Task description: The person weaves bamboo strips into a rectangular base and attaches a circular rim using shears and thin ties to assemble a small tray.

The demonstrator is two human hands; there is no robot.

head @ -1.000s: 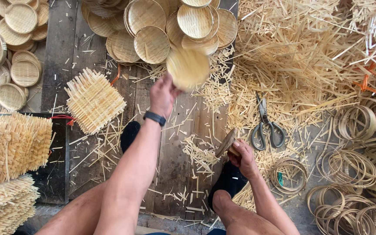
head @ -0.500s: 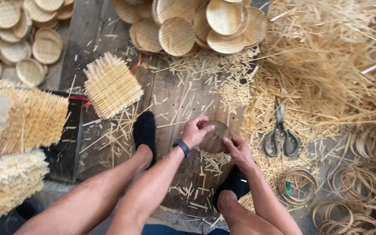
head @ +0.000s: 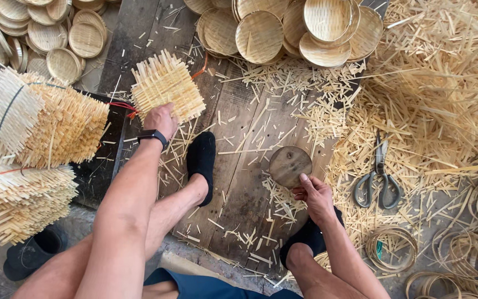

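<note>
Head view looks down at a person sitting over wooden floor boards [head: 250, 160]. One square woven mat [head: 166, 88] of thin pale strips lies on the boards. The left hand [head: 160, 119] rests on the mat's near edge, fingers curled onto it; I cannot tell if the grip is closed around it. This mat looks light and bendy, with loose stick ends that could snap, so the woven middle or a firm edge seems the best place to hold.

To the right of the mat and nearer the person, the right hand [head: 316, 195] pinches one round wooden disc [head: 290, 165] by its rim. That disc looks hard and stiff.

Farther right of the mat lies one pair of scissors [head: 378, 180]. Left of the mat sit three bundles of mats [head: 34, 144].
</note>
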